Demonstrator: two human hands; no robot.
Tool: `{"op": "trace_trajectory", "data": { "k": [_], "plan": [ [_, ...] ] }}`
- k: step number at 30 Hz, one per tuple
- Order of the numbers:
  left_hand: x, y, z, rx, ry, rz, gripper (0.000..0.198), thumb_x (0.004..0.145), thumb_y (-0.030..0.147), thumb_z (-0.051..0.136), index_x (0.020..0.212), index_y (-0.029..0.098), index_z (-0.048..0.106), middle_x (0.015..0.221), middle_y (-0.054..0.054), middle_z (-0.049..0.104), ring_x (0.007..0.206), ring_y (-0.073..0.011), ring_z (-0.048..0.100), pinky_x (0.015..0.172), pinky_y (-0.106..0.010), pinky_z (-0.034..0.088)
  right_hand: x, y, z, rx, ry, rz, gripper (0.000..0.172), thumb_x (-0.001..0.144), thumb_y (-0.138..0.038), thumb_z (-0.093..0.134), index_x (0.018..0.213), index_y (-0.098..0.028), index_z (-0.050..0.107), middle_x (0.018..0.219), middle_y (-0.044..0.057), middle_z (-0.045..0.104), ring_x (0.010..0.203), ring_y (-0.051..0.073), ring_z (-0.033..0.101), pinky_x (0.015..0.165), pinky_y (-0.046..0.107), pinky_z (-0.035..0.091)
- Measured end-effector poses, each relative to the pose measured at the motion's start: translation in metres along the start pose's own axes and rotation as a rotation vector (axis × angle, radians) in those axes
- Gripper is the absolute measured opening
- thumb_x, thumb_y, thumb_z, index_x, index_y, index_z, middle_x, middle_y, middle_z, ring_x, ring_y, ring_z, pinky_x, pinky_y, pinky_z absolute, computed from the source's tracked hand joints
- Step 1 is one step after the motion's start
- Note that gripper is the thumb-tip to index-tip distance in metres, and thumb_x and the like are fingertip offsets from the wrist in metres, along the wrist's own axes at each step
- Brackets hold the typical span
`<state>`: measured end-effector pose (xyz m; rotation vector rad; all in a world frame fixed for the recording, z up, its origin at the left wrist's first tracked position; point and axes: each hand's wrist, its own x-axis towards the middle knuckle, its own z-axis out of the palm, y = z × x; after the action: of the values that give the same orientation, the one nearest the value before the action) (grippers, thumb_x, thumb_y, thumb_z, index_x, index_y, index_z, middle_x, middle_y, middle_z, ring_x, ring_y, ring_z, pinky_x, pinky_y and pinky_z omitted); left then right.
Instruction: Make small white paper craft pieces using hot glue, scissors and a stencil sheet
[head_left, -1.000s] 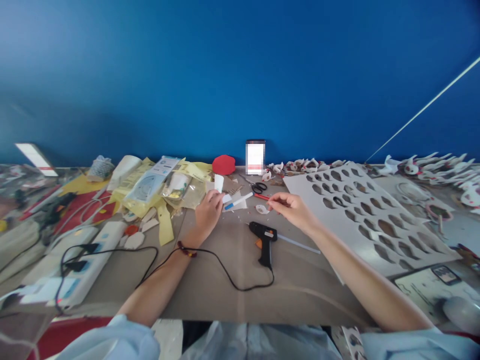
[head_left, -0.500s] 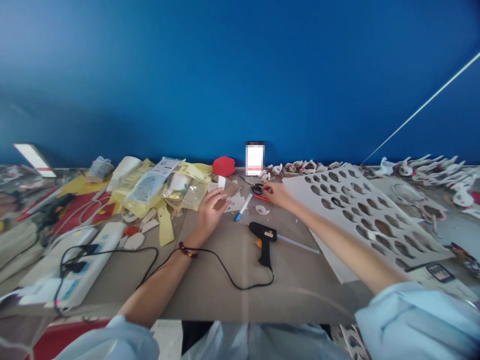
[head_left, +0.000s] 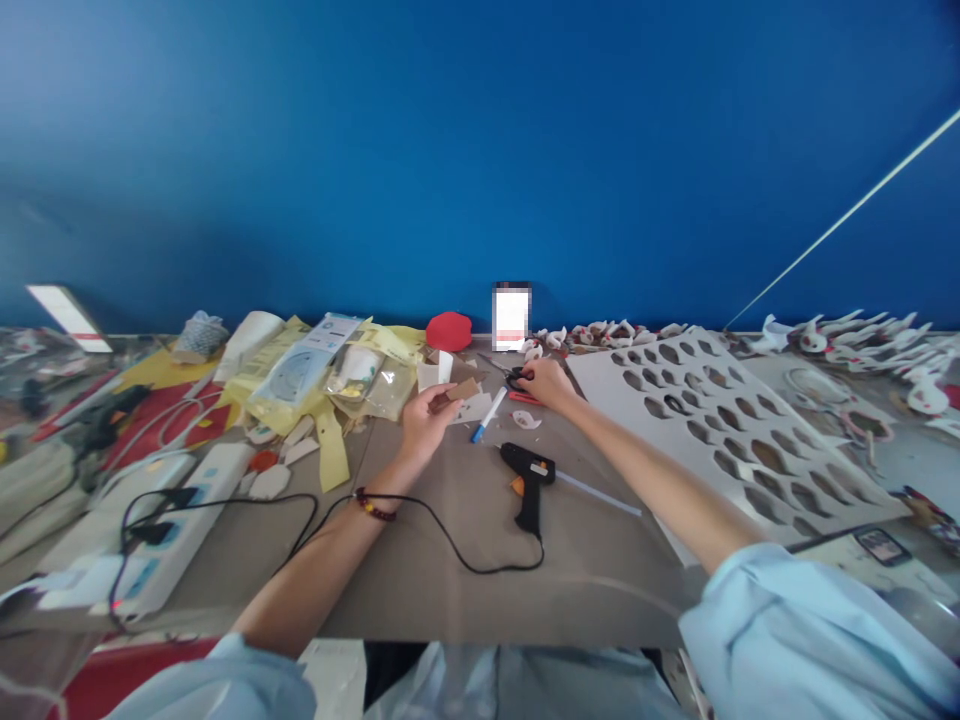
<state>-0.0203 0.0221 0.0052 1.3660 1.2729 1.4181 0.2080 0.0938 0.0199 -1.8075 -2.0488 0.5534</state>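
My left hand (head_left: 424, 422) is raised a little over the table and pinches a small brown card piece (head_left: 459, 391) between thumb and fingers. My right hand (head_left: 546, 383) reaches far forward and closes over the black-handled scissors (head_left: 514, 378) lying near the back of the table. Between the hands lie a white marker with a blue cap (head_left: 487, 414), a red pen (head_left: 523, 398) and a small white cut-out (head_left: 527, 420). A black glue gun (head_left: 529, 482) stands nearer to me, its cord looping left.
A large white sheet with many cut-out holes (head_left: 739, 430) covers the right side. Yellow paper and plastic packets (head_left: 315, 375) pile up at the left, beside a white power strip (head_left: 176, 520). A red round thing (head_left: 448, 331) and a phone (head_left: 511, 315) stand at the back.
My right hand has left the red pen and stretched forward onto the scissors. My left hand has let go of the white strip and now holds a brown card piece, turned up.
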Motion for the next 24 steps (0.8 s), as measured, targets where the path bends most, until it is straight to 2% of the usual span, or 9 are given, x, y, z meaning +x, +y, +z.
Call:
{"op": "trace_trajectory", "data": {
  "k": [6,10,12,13,15,17,20,24],
  "plan": [
    [-0.001,0.002,0.004,-0.146,0.011,-0.118,0.036,0.060,0.028,0.075,0.091,0.016,0.062,0.083,-0.004,0.070,0.079,-0.0178,0.067,0.071,-0.030,0.053,-0.004,0.005,-0.012,0.087,0.039,0.076,0.012,0.070,-0.029,0.065,0.069,-0.017,0.065,0.079,0.012,0.067,0.080,0.027,0.061,0.067,0.033,0.044],
    [-0.004,0.004,0.006,-0.195,-0.027,-0.137,0.037,0.058,0.027,0.075,0.090,0.016,0.060,0.080,-0.003,0.069,0.076,-0.0168,0.067,0.070,-0.030,0.054,-0.020,0.008,-0.026,0.272,-0.020,0.138,0.012,0.075,-0.028,0.060,0.071,-0.017,0.063,0.070,0.009,0.067,0.063,0.021,0.061,0.057,0.031,0.046],
    [-0.007,0.008,0.008,-0.211,-0.039,-0.130,0.038,0.059,0.027,0.075,0.093,0.017,0.060,0.078,-0.002,0.069,0.073,-0.0158,0.066,0.070,-0.031,0.055,-0.033,0.008,-0.030,0.443,-0.072,0.161,0.012,0.077,-0.030,0.058,0.077,-0.018,0.061,0.068,0.006,0.066,0.055,0.016,0.058,0.051,0.028,0.045],
    [-0.009,0.010,0.008,-0.213,-0.043,-0.123,0.039,0.061,0.026,0.075,0.096,0.017,0.061,0.077,-0.001,0.068,0.071,-0.0153,0.066,0.070,-0.031,0.055,-0.040,0.007,-0.031,0.601,-0.102,0.174,0.014,0.076,-0.032,0.060,0.080,-0.018,0.060,0.068,0.004,0.066,0.053,0.014,0.056,0.049,0.026,0.045],
    [-0.013,0.015,0.010,-0.204,-0.043,-0.109,0.039,0.061,0.025,0.075,0.098,0.018,0.063,0.074,0.000,0.067,0.070,-0.0143,0.065,0.071,-0.031,0.056,-0.056,0.003,-0.031,0.933,-0.188,0.191,0.024,0.070,-0.037,0.066,0.082,-0.019,0.057,0.068,0.001,0.063,0.048,0.010,0.051,0.044,0.023,0.041],
    [-0.017,0.020,0.013,-0.212,-0.026,-0.106,0.036,0.060,0.023,0.076,0.094,0.017,0.065,0.071,0.001,0.066,0.069,-0.0139,0.064,0.070,-0.030,0.056,-0.071,-0.002,-0.031,1.103,-0.261,0.183,0.034,0.063,-0.042,0.072,0.079,-0.019,0.053,0.061,-0.003,0.056,0.043,0.007,0.045,0.037,0.020,0.034],
    [-0.020,0.024,0.016,-0.286,-0.019,-0.118,0.035,0.057,0.025,0.078,0.087,0.016,0.063,0.077,-0.001,0.068,0.073,-0.0152,0.065,0.070,-0.030,0.056,-0.091,-0.011,-0.030,1.109,-0.312,0.113,0.042,0.063,-0.050,0.072,0.080,-0.019,0.050,0.057,-0.007,0.047,0.041,0.005,0.036,0.033,0.018,0.026],
    [-0.024,0.025,0.018,-0.345,-0.047,-0.135,0.035,0.058,0.026,0.079,0.084,0.017,0.057,0.085,-0.002,0.068,0.074,-0.0145,0.065,0.072,-0.031,0.055,-0.103,-0.015,-0.024,1.014,-0.427,0.015,0.045,0.070,-0.058,0.064,0.087,-0.021,0.047,0.060,-0.008,0.043,0.039,0.004,0.031,0.032,0.018,0.024]
  ]
}}
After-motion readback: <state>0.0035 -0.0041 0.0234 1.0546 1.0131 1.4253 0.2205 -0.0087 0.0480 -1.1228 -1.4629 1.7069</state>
